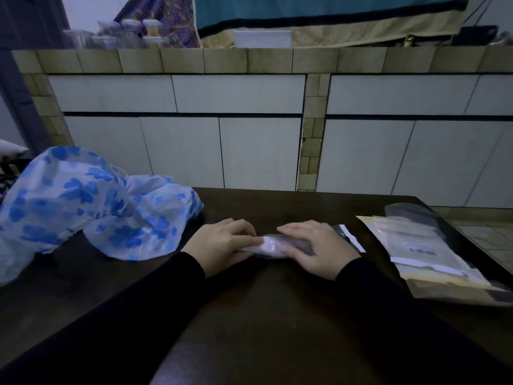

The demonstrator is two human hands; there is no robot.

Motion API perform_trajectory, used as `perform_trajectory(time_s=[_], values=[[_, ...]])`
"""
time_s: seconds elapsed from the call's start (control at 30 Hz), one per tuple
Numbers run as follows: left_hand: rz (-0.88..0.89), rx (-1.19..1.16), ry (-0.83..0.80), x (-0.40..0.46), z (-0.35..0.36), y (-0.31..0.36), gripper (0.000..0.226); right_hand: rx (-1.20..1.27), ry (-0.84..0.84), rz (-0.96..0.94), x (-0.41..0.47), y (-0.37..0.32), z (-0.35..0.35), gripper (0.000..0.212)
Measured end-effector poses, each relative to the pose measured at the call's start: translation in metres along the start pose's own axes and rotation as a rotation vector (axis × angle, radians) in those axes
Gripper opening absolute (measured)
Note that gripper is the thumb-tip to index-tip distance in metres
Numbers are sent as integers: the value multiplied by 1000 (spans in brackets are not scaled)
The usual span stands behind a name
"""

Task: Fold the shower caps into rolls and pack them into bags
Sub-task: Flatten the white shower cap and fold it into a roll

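Fingers (pixel 244 232) of both hands are curling around a pale rolled shower cap (pixel 268 247), left hand (pixel 224 245) and right hand (pixel 316 247) gripping its ends; rolling step finishing, bagging likely next from the clear bags (pixel 433 254).

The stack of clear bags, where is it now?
In the head view, the stack of clear bags lies at the table's right edge, just right of the right hand.

head-worn view, facing forward-down, close over table (pixel 277 287)
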State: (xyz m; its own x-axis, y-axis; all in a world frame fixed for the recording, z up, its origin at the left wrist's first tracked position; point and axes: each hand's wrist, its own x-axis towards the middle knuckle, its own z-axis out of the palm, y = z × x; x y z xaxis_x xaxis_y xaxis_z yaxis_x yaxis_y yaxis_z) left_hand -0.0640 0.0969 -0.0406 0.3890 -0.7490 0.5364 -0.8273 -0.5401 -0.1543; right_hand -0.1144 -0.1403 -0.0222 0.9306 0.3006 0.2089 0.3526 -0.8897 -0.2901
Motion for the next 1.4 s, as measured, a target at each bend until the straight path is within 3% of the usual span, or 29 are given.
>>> perform_trajectory(time_s=[0.13, 0.23, 0.33, 0.43, 0.53, 0.63, 0.73, 0.87, 1.03, 1.4], values=[[-55, 31, 21, -2, 5, -4, 26, -30, -38, 47, 0, 3, 3, 45], [-146, -77, -131, -3, -2, -9, 41, 3, -35, 66, 2, 2, 6, 45], [-336, -245, -221, -4, -19, -11, 55, -9, -27, 69, 2, 3, 6, 46], [-622, -198, -164, 3, -31, -10, 41, -12, -19, 69, 1, 3, 8, 46], [-901, -166, -314, 13, -33, -5, 43, -20, -8, 73, 2, 1, 9, 47], [-1013, -251, -406, 16, -27, -1, 49, -22, 2, 59, 2, -2, 12, 47], [-1121, -403, -361, 18, -26, 0, 39, -15, 20, 59, 1, -2, 13, 48], [-1183, -606, -230, 19, -27, 3, 22, -34, 63, 63, 0, -3, 16, 47], [-1232, -856, -150, 20, -25, 11, 25, 27, 97, 80, 0, -2, 17, 45], [-1203, -779, -142, 17, -18, 7, 29, -111, 119, 23, -1, 5, 9, 51]])
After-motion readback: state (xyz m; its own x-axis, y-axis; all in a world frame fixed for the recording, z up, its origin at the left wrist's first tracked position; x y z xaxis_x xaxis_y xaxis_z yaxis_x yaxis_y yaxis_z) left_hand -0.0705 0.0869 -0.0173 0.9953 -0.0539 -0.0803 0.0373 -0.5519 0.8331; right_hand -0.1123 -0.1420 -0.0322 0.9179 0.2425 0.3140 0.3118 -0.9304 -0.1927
